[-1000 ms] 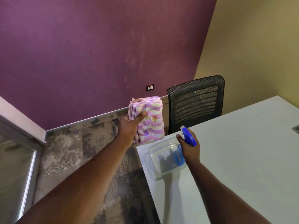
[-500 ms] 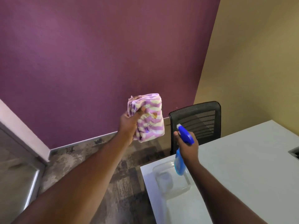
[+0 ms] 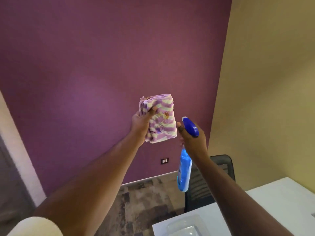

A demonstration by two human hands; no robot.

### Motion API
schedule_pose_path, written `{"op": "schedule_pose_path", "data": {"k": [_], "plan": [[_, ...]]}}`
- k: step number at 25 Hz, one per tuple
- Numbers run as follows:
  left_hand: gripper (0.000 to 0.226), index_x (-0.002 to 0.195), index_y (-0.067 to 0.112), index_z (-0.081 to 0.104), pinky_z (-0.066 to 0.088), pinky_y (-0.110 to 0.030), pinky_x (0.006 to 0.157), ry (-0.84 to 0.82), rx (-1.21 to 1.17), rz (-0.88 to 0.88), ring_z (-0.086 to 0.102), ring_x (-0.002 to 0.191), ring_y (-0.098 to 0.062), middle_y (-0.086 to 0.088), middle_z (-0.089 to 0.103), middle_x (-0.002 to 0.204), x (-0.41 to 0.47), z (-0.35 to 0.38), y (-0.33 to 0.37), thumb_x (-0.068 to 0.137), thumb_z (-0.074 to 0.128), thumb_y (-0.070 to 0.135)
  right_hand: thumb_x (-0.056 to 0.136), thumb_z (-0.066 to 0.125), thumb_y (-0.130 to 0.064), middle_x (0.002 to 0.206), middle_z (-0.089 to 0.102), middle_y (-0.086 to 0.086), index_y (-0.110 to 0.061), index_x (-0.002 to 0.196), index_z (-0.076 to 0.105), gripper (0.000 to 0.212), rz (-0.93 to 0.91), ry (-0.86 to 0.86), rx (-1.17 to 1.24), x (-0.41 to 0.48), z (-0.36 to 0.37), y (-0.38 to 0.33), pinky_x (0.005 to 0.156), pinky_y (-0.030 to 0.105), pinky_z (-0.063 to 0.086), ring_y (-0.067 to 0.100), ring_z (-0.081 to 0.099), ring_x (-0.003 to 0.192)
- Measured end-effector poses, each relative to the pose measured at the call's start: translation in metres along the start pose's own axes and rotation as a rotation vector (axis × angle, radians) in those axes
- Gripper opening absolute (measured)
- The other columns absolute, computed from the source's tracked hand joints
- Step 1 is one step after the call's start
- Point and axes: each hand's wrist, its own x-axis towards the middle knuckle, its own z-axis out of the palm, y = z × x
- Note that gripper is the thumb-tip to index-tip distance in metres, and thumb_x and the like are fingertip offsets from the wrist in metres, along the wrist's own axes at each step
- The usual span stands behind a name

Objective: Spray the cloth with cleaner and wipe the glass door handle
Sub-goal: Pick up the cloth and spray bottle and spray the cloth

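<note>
Before a purple wall [image 3: 85,65], left grip [image 3: 141,125] clasps cloth [image 3: 160,120]; right grip [image 3: 192,138] clasps spray bottle [image 3: 185,169].

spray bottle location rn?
Head view, right of centre: the spray bottle hangs from the right hand, nozzle toward the striped cloth in the left hand, above the black chair.

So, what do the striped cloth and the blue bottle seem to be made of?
The cloth in the left hand looks like soft fleecy terry or microfibre: fuzzy matte pile, thick rounded folds. The spray bottle in the right hand looks like glossy translucent plastic, its blue perhaps from liquid inside, with an opaque blue plastic trigger head.
</note>
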Motion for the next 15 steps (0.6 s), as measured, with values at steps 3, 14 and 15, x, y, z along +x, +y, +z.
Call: {"op": "schedule_pose_path", "data": {"k": [3,14,15], "plan": [[0.030,0.113,0.015,0.073,0.062,-0.055,0.096,-0.019,-0.011,0.045,0.079,0.103,-0.031,-0.010,0.081,0.111,0.005,0.005,0.038,0.090,0.084,0.032,0.069,0.074,-0.081,0.070,0.058,0.025,0.006,0.089,0.057,0.091,-0.053,0.000,-0.046,0.007,0.013,-0.040,0.062,0.049,0.056,0.028,0.053,0.062],[0.041,0.121,0.006,0.073,0.066,-0.045,0.083,-0.008,-0.002,0.157,0.080,0.098,-0.029,-0.011,0.081,0.107,0.004,-0.001,0.103,0.092,0.082,0.034,0.091,0.064,-0.065,0.086,0.074,0.015,-0.017,0.098,0.068,0.048,-0.288,-0.030,-0.208,0.007,0.052,-0.144,0.078,0.053,0.062,0.040,0.071,0.084],[0.040,0.120,0.005,0.073,0.067,-0.041,0.078,-0.010,-0.005,0.158,0.080,0.095,-0.027,-0.010,0.082,0.105,0.002,-0.002,0.105,0.093,0.082,0.033,0.091,0.064,-0.066,0.083,0.074,0.013,-0.018,0.095,0.067,0.048,-0.293,-0.033,-0.218,0.007,0.055,-0.147,0.076,0.053,0.062,0.039,0.071,0.082]]}}
